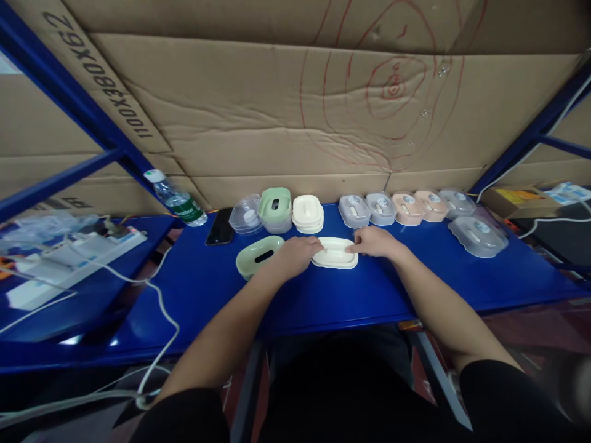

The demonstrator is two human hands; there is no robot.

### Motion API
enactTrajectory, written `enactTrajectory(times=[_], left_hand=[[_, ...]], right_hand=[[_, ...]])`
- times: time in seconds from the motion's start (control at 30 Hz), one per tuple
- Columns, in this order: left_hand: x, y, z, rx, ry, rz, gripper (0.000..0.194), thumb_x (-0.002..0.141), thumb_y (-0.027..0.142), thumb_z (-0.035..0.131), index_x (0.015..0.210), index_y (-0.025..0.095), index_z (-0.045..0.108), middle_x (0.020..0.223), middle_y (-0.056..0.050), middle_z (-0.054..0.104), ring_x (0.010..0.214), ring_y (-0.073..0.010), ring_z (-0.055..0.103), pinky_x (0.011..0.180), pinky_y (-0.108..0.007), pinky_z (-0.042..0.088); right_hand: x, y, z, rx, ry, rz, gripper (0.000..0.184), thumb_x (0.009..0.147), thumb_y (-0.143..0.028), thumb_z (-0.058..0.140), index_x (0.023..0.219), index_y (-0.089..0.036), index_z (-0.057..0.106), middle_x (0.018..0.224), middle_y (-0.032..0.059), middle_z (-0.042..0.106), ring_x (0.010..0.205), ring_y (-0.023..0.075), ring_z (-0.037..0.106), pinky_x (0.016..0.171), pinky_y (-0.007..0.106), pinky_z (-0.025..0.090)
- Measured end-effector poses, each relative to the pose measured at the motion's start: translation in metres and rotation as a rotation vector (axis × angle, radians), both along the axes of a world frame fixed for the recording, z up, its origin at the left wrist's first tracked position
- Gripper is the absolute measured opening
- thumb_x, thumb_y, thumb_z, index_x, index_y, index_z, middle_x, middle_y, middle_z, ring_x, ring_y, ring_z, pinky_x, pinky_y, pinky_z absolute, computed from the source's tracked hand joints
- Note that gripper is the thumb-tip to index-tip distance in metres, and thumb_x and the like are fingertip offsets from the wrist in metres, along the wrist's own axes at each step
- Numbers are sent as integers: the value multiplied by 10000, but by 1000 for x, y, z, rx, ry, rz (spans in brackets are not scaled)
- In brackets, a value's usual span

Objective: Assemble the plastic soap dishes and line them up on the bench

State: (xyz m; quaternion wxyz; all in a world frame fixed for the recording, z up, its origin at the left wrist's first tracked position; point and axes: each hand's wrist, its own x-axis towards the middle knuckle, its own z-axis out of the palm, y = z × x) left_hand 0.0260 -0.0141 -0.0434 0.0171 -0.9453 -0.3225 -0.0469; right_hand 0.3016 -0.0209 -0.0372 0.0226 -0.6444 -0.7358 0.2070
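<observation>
Between my two hands a cream oval plastic tray [340,253] lies on the blue table. My left hand [298,253] grips its left end, fingers closed over the rim. At the right end my right hand [373,242] pinches the rim with thumb and fingers. A green oval dish with a dark slot [249,259] sits just left of my left hand, partly covered by my forearm. Behind the tray stands a stack of cream lids [308,213]. Beside that stack is a pile of green slotted pieces [276,206].
Along the back stand clear-lidded boxes in grey [354,211] and pink [408,209]; a clear lid [478,237] lies at right. A phone [220,227], clear plastic pieces [246,215] and a tilted water bottle [179,200] are at left. White cables and a power strip [74,269] lie farther left.
</observation>
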Motion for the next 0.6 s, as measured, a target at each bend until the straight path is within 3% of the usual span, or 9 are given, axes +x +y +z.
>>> enactTrajectory(times=[0.13, 0.27, 0.37, 0.47, 0.6], left_hand=[[-15, 4, 17, 32, -16, 135, 352, 939, 296, 628, 1275, 194, 655, 1263, -109, 683, 1112, -249, 673, 908, -354, 532], [-41, 8, 28, 81, -88, 260, 647, 804, 550, 780, 1319, 190, 629, 1324, -143, 665, 1244, -316, 606, 1050, -432, 479], [-55, 6, 34, 44, 18, 427, 831, 658, 662, 837, 1302, 175, 639, 1303, -184, 680, 1238, -402, 606, 1032, -519, 480], [-61, 5, 39, -65, 156, 522, 912, 569, 699, 850, 1294, 187, 639, 1233, -198, 713, 1151, -435, 658, 947, -525, 518], [-63, 10, 36, -90, 186, 518, 777, 626, 618, 832, 1264, 213, 650, 1186, -185, 731, 1068, -401, 701, 839, -473, 552]], right_hand=[[0, -2, 3, 1, -20, 2, 347, 817, -548, 746, 734, -224, 656, 644, -2, 711, 638, 165, 636, 553, 283, 343], [-2, -4, 4, 11, -22, 17, 349, 822, -552, 747, 736, -224, 660, 645, 5, 703, 626, 165, 624, 557, 287, 334], [-3, -4, 0, 59, -34, 41, 367, 821, -575, 747, 750, -224, 669, 682, 24, 705, 652, 179, 623, 561, 292, 322], [-6, -3, -7, 107, -35, 68, 386, 831, -604, 731, 759, -230, 667, 732, 32, 714, 704, 196, 632, 564, 291, 312], [-15, -2, -15, 157, -8, 112, 431, 878, -637, 670, 747, -226, 662, 772, 44, 726, 736, 206, 649, 564, 292, 308]])
